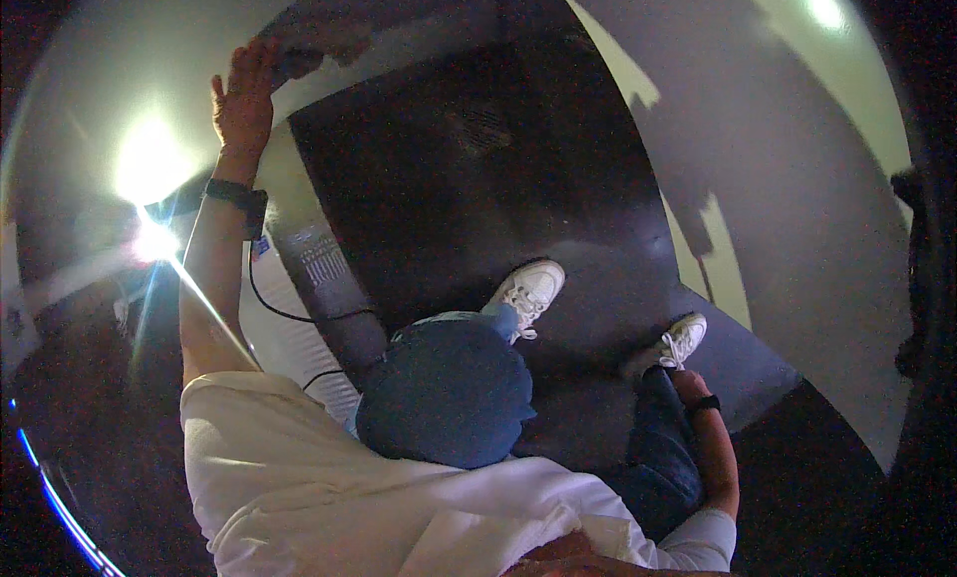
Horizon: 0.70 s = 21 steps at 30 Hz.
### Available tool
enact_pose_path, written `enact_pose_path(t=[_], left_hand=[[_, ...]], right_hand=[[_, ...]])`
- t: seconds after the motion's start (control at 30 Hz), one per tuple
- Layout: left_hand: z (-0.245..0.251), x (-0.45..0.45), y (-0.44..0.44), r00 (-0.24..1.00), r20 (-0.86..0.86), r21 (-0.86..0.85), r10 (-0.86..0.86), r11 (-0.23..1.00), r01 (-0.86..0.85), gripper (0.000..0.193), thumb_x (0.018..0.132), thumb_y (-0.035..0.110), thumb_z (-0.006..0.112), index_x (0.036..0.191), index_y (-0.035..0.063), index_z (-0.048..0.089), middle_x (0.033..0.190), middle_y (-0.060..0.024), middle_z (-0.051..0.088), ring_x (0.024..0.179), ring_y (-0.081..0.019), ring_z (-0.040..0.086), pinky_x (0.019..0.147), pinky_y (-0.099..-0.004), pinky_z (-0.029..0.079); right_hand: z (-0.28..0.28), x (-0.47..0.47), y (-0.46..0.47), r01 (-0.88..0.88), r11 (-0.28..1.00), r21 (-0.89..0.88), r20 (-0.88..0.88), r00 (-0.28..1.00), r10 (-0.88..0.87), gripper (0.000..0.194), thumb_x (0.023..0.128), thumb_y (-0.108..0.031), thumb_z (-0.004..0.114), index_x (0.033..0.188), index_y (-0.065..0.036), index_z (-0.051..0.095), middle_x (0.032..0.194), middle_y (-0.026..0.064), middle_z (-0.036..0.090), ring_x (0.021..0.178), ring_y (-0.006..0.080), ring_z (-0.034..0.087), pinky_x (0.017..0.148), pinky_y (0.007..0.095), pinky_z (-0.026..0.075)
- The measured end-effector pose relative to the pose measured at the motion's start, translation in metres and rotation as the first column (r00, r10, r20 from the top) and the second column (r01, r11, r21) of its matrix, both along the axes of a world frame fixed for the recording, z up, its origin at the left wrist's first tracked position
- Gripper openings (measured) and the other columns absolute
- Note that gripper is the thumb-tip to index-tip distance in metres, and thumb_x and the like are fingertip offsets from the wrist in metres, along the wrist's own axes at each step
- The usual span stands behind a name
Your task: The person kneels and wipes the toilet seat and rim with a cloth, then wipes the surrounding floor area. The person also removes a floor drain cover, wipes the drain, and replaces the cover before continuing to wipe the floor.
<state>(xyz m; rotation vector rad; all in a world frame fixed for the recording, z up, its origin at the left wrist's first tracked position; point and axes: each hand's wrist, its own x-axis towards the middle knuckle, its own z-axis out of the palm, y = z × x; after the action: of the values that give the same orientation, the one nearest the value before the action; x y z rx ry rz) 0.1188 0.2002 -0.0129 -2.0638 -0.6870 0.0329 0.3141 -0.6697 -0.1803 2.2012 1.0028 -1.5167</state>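
Note:
My left hand is raised at the upper left, against or close to a pale wall. Its fingers point away from me, the thumb stands apart, and no held thing shows. A dark band with a small device circles that wrist. Low on the right, my right hand appears beside my lower leg in blue jeans, just behind a white laced shoe. Its fingers look curled; whether they grip anything is hidden. That wrist also wears a dark band.
A glaring lamp shines left of my forearm. Beneath it stands a white ribbed unit with a black cable. My bent knee and other shoe are over the dark floor. A shadowed wall curves along the right.

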Motion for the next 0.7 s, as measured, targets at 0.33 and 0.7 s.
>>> enact_pose_path(t=[0.33, 0.7], left_hand=[[-0.072, -0.01, 0.004, 0.864, -0.317, -0.307, -0.392, 0.904, 0.297, 0.059, 0.09, 0.012, 0.044, 0.145, 0.0244, 0.028, 0.152, 0.0057, 0.023, 0.139, -0.0121, 0.021, 0.112, -0.033, 0.026], [-0.096, 0.076, -0.023, 0.81, -0.303, -0.401, -0.502, 0.838, 0.37, 0.05, 0.086, 0.012, 0.048, 0.136, 0.0142, 0.044, 0.149, -0.0018, 0.03, 0.137, -0.0185, 0.027, 0.11, -0.0322, 0.03]], right_hand=[[-0.024, -0.001, -0.026, -0.185, 0.971, 0.152, 0.029, 0.983, 0.183, 0.022, 0.086, -0.018, 0.048, 0.09, -0.005, 0.065, 0.09, 0.0174, 0.067, 0.084, 0.0324, 0.066, 0.07, 0.0426, 0.054], [0.01, -0.008, 0.009, -0.184, 0.981, 0.059, 0.087, 0.98, 0.179, 0.02, 0.084, -0.021, 0.051, 0.084, -0.005, 0.064, 0.081, 0.0173, 0.066, 0.077, 0.0359, 0.065, 0.065, 0.0461, 0.052]])
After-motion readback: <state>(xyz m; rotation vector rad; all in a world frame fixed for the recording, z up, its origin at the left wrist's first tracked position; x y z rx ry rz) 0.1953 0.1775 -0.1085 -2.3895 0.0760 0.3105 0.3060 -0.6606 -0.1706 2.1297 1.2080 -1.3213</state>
